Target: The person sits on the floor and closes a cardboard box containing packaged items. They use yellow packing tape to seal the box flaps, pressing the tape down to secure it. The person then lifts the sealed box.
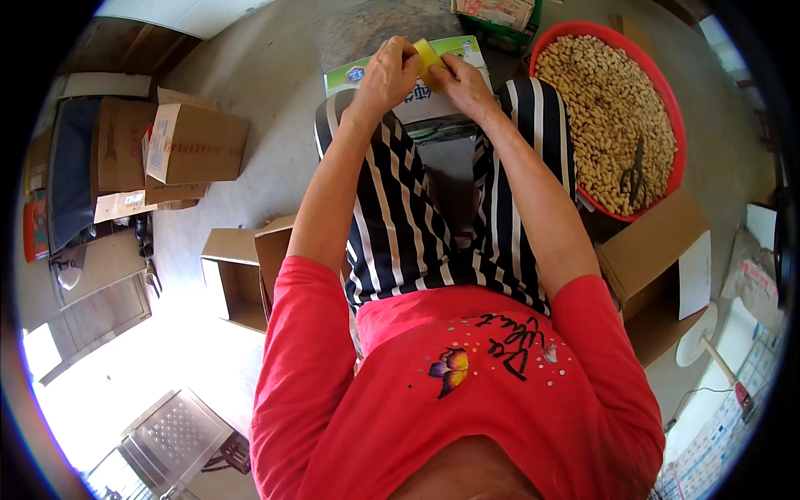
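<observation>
A yellow roll of adhesive tape [429, 59] is between my two hands, above a printed carton [431, 111] in front of my knees. My left hand [390, 76] grips the roll's left side, the fingertips hidden behind the back of the hand. On the other side, the thumb and fingers of my right hand [464, 86] pinch its lower right edge. The carton is white, green and blue, bears writing, and is partly covered by my hands and knees. Whether a strip of tape is pulled out is too small to tell.
At my right stands a red basin [680, 134] heaped with unshelled peanuts [600, 106], black scissors [635, 175] lying on them. Open cardboard boxes flank me, one at right [650, 250] and one at left [234, 250]. More cardboard boxes [197, 140] stand farther left. A green box [500, 28] stands ahead.
</observation>
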